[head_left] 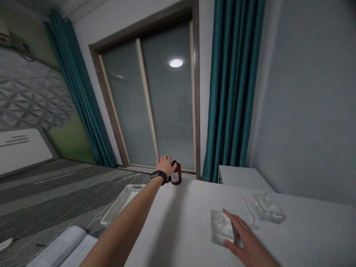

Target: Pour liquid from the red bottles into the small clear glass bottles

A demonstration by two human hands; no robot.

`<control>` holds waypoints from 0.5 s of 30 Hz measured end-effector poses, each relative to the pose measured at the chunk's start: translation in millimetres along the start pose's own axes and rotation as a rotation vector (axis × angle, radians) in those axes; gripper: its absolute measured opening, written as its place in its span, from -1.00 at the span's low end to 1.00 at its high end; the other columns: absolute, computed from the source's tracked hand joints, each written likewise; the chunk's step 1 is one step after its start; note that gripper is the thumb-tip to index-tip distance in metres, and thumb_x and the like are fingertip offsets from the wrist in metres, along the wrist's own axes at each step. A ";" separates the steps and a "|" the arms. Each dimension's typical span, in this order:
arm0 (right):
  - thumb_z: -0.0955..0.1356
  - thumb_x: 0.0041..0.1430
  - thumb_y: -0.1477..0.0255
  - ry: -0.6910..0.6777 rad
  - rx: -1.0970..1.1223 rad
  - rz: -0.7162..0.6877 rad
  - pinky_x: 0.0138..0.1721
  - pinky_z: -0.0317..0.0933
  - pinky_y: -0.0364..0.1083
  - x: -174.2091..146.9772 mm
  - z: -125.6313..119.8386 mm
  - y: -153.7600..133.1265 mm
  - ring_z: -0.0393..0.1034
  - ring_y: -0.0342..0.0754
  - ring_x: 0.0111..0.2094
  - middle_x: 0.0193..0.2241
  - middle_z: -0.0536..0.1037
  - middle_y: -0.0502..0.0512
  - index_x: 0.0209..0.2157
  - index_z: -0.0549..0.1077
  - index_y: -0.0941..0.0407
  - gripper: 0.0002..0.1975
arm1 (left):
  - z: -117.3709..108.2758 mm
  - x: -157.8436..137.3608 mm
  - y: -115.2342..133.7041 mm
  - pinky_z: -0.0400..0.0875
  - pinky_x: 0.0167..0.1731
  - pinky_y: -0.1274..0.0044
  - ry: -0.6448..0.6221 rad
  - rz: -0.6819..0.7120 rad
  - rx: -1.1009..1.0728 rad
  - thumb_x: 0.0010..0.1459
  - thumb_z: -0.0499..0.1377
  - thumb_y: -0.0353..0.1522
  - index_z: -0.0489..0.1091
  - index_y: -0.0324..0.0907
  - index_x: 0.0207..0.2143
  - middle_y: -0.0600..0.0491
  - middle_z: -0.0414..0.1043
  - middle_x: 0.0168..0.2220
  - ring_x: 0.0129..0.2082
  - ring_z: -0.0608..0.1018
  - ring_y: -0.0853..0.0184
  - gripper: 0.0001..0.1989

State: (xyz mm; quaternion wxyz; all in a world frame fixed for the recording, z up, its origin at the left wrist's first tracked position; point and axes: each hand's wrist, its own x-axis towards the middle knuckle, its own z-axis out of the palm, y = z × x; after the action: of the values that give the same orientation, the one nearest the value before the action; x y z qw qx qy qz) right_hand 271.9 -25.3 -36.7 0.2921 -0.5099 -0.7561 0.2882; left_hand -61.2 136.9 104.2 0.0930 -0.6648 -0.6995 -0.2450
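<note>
My left hand (166, 165), a black watch at its wrist, reaches to the table's far edge. Its fingers curve over a dark red-brown bottle (168, 180), mostly hidden under the palm. Right beside it, close to the fingertips, stands a second red-brown bottle (176, 175) with a black cap and pale label. Nearer to me, my right hand (241, 237) has thumb and forefinger around the right side of a clear square box-like thing (220, 226) lying on the table. Its exact kind cannot be made out.
On the white table (191, 222), a clear spoon-like utensil (249, 211) and a clear plastic package (268, 208) lie to the right. A white basket (118, 207) and an open book (66, 246) are at left. A white cabinet (241, 176) stands behind the table.
</note>
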 end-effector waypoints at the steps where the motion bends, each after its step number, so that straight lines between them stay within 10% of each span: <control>1: 0.30 0.14 0.33 0.004 -0.005 -0.007 0.32 -0.05 0.11 0.5 0.4 1.5 0.04 0.14 0.32 0.30 0.19 0.22 0.31 0.06 0.08 -0.29 | 3.1 0.4 -1.8 0.07 0.15 0.13 -0.004 -0.021 0.018 0.18 0.11 -0.17 0.45 -0.14 -0.08 -0.17 0.36 0.04 0.13 0.29 0.00 -0.66; 15: 0.28 0.15 0.33 -0.049 0.006 0.018 0.34 -0.13 0.14 -1.8 -4.3 -7.5 -0.03 0.12 0.34 0.32 0.11 0.23 0.32 0.01 0.11 -0.28 | 20.4 -0.8 3.1 0.31 -0.04 0.16 -0.106 -0.123 0.030 0.18 0.05 -0.05 0.45 -0.01 -0.12 -0.09 0.31 0.02 0.12 0.25 0.00 -0.64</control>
State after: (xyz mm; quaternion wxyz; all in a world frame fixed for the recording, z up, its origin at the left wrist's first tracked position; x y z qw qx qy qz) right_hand 271.1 -28.8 -28.6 0.2726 -0.5084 -0.7576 0.3053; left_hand -54.1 145.7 87.0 0.0503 -0.6314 -0.7464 -0.2041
